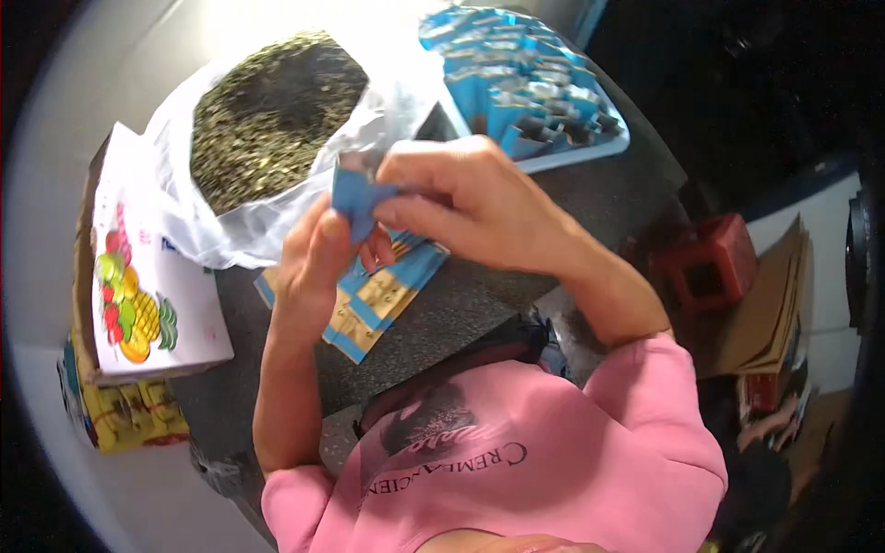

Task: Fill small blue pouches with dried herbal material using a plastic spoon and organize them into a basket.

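Between my two hands is a small blue packet [354,200], held up over the dark tabletop. My left hand [314,259] grips its lower left part, thumb on its face. My right hand [460,204] pinches the packet's right edge between thumb and fingers; motion blurs the detail. Flat blue-and-tan packets [387,294] lie overlapping on the table below my hands. Behind my left hand stands an open white plastic bag [242,245] full of dried green leaf material [256,145]. At the back right, a pale tray [615,142] holds many upright blue packets [518,83].
A carton with printed fruit [162,311] stands at the left edge, above yellow packages [135,415]. To the right are a red plastic stool [712,263] and flattened cardboard [767,304]. Part of another person [760,456] shows at the lower right.
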Available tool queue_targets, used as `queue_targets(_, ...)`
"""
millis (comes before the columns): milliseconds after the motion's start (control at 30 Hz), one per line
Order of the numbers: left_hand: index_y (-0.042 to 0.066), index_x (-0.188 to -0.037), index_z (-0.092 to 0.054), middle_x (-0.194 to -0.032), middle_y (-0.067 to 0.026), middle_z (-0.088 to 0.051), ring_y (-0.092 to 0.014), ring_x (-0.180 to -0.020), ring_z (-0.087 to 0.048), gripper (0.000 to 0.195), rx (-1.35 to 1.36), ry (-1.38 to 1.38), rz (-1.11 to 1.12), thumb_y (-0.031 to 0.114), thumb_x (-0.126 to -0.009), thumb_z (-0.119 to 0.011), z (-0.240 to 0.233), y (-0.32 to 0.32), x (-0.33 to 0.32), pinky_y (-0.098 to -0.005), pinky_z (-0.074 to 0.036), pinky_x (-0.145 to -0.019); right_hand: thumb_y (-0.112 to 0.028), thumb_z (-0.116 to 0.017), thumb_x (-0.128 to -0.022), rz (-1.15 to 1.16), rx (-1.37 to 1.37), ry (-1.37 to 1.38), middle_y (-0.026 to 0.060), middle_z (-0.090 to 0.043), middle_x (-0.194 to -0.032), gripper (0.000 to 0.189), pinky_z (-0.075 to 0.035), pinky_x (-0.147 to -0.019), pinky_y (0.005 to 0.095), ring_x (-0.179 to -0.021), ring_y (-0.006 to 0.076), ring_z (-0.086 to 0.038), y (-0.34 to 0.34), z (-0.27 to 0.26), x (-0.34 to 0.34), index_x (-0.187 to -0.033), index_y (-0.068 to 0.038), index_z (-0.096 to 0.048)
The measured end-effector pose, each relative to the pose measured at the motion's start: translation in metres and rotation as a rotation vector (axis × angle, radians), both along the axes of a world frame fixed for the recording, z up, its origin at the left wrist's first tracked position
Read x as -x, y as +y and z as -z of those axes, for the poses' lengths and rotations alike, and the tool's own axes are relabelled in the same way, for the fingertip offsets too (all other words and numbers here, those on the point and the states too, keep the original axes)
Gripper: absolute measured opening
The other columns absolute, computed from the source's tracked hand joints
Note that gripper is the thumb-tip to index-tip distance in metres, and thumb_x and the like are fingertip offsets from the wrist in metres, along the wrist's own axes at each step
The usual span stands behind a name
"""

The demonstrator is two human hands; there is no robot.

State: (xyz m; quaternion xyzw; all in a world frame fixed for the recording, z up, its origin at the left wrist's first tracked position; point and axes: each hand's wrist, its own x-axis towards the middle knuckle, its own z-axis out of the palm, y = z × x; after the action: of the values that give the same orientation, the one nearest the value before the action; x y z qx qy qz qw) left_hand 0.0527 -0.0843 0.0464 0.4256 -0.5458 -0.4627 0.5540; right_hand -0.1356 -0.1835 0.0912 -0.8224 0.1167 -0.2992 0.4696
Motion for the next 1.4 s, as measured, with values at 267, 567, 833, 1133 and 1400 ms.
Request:
queue_targets(267, -0.003, -0.129, -0.055, -0.121, -0.0179, -0.06, -0.028, -0.11, -0.06, 0.049, 0.159, -0.509, -0.109, 0.025, -0.09, -0.062, 0.025, 0.022, 0.052, -0.037, -0.046, -0.094, 0.0, -0.062, -0.089, 0.826, 0.183, 0.118, 0.0026, -0.061, -0.074, 0.008, -0.044, -0.06, 0.0222, -0.067, 0.0069, -0.057, 0.029, 0.024, 0.126, -0.096, 0.0, -0.065)
queue_targets(567, -0.004, -0.115, -0.063, -0.115, -0.0179, -0.063, -0.029, -0.106, -0.063, 0.035, 0.064, -0.563, -0.062, 0.002, -0.08, -0.068, 0.042, 0.052, 0.072, -0.0357, -0.049, -0.092, -0.005, -0.059, -0.094, 1.182, 0.349, 0.168, 0.0047, -0.067, -0.078, 0.012, -0.046, -0.067, 0.024, -0.073, 0.01, -0.061, 0.0, 0.028, 0.164, -0.102, 0.001, -0.066)
queue_targets(833, -0.002, -0.11, -0.066, -0.108, -0.0173, -0.067, -0.03, -0.1, -0.065, 0.03, 0.008, -0.574, -0.241, 0.002, -0.08, -0.069, 0.042, 0.083, 0.056, -0.0354, -0.05, -0.088, -0.009, -0.06, -0.092, 0.991, 0.599, 0.371, 0.0197, -0.07, -0.091, 0.023, -0.051, -0.072, 0.0319, -0.083, 0.0226, -0.071, -0.062, 0.081, 0.136, -0.112, 0.003, -0.064)
queue_targets(1133, 0.003, -0.106, -0.067, -0.103, -0.0135, -0.065, -0.034, -0.094, -0.063, 0.033, 0.11, -0.957, -0.705, 0.007, -0.074, -0.075, 0.06, 0.076, -0.016, -0.0415, -0.052, -0.082, -0.013, -0.053, -0.1, 1.053, 0.075, -0.037, -0.0026, -0.046, -0.076, 0.023, -0.03, -0.059, 0.0181, -0.065, 0.0024, -0.037, -0.02, 0.083, 0.155, -0.117, -0.001, -0.062)
queue_targets(1400, 0.004, -0.095, -0.067, -0.095, -0.0116, -0.066, -0.032, -0.086, -0.063, 0.023, -0.119, -1.31, -0.723, 0.014, -0.075, -0.073, 0.079, 0.052, -0.071, -0.0415, -0.053, -0.076, -0.039, -0.04, -0.104, 0.6, -0.412, -0.211, 0.0039, -0.05, -0.085, 0.046, -0.035, -0.069, 0.0247, -0.075, 0.0118, -0.045, 0.025, 0.096, 0.095, -0.107, 0.002, -0.061)
